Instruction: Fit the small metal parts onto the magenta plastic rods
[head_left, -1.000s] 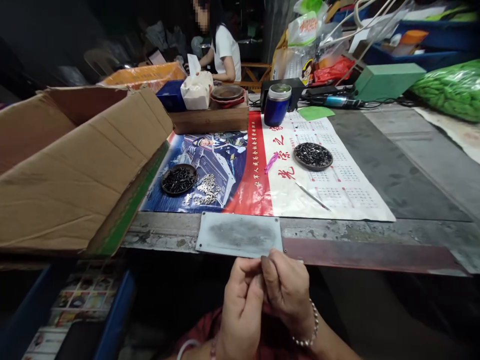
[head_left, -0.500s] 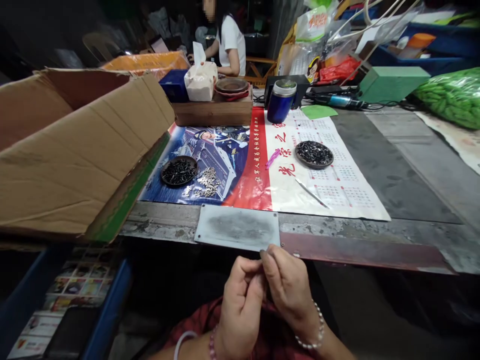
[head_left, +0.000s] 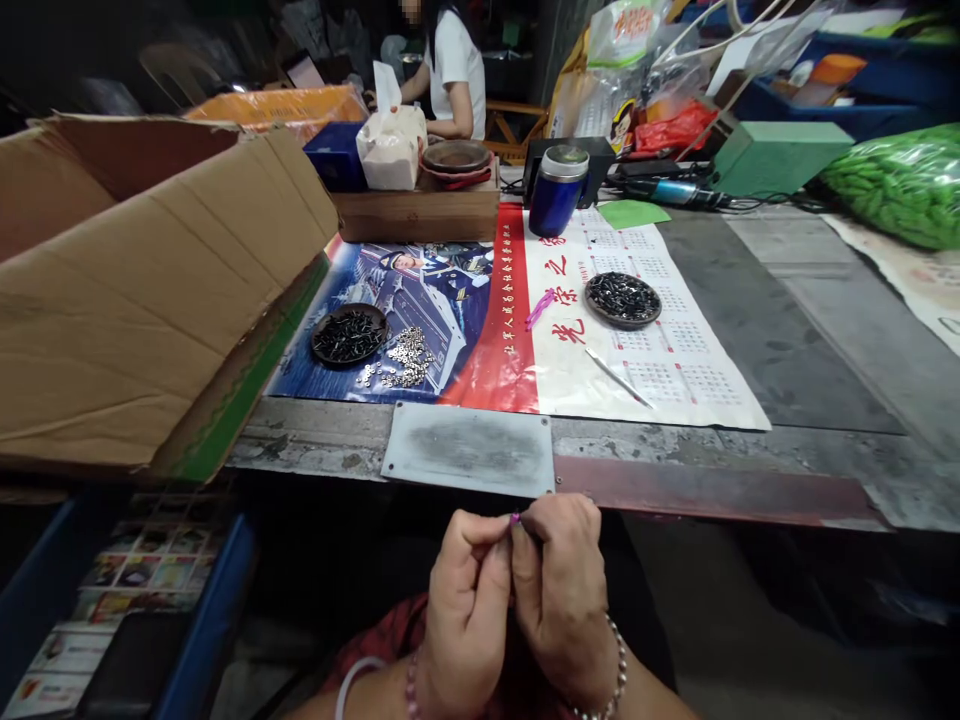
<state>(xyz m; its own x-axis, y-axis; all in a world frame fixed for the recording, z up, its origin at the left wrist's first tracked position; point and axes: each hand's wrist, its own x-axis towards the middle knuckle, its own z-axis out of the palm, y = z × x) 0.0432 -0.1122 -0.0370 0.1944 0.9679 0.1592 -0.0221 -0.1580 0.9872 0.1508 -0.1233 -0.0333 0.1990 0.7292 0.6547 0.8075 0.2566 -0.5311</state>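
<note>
My left hand (head_left: 465, 600) and my right hand (head_left: 559, 590) are pressed together just below the table's front edge, fingers curled in a pinch. Between the fingertips shows a tiny pink-purple piece (head_left: 514, 519), too small to name. On the calendar mat (head_left: 675, 370) lie a dark dish of black screws (head_left: 348, 336), a loose heap of small silver washers (head_left: 401, 360), a second dish of black parts (head_left: 623, 299), a pink clip (head_left: 541, 307) and a thin metal pick (head_left: 618, 378). A grey metal plate (head_left: 469, 449) sits right in front of my hands.
A big open cardboard box (head_left: 142, 290) fills the left. A blue crate (head_left: 112, 600) stands below it. At the back are a wooden box (head_left: 416, 212), a blue cup (head_left: 556, 191), a green box (head_left: 772, 157), a bag of green parts (head_left: 900, 185) and a seated person (head_left: 450, 75).
My hands have closed tighter together and a small pink-purple piece now shows at the fingertips. The view has shifted slightly; things on the table stay put.
</note>
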